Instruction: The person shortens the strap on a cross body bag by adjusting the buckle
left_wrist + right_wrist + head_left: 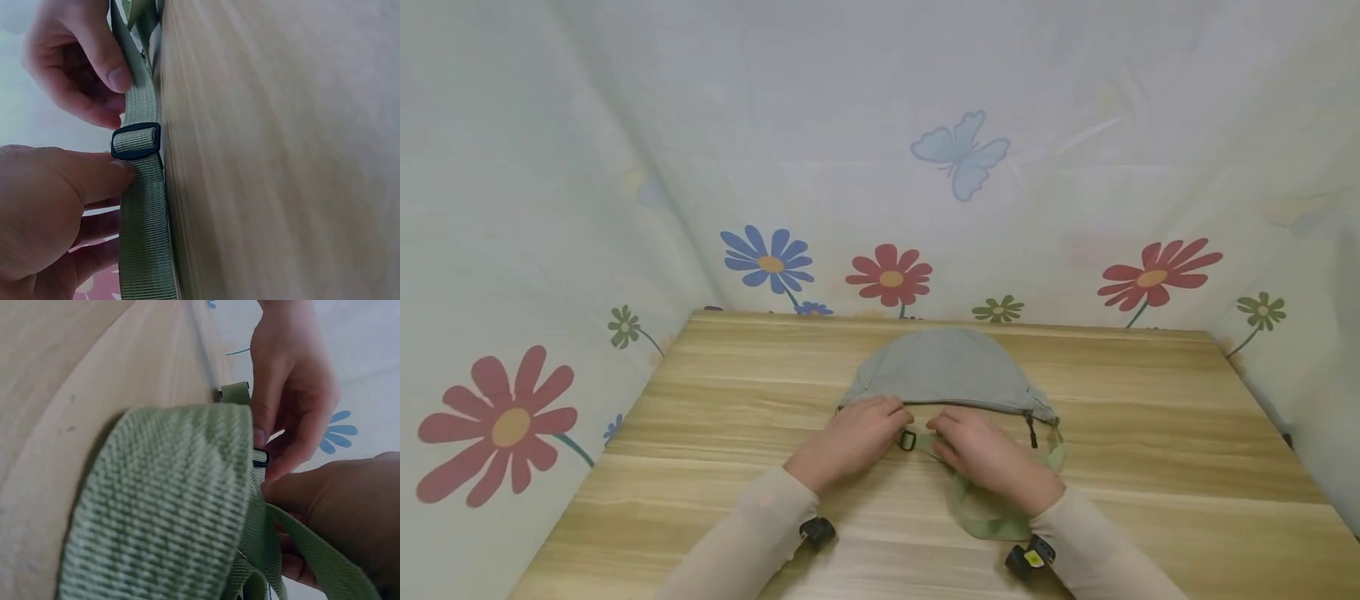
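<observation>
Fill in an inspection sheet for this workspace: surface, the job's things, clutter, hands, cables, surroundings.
Surface: wood-grain table.
Job's things: grey bag lying toward the table's far edge; green strap carrying a black buckle.
Clutter: nothing seen on the tabletop; a small dark thing by its right edge cannot be made out.
Hands: left hand and right hand pinch the strap on either side of the buckle.
Cables: nothing seen.
Surroundings: pale sheeting printed with flowers and a butterfly.
</observation>
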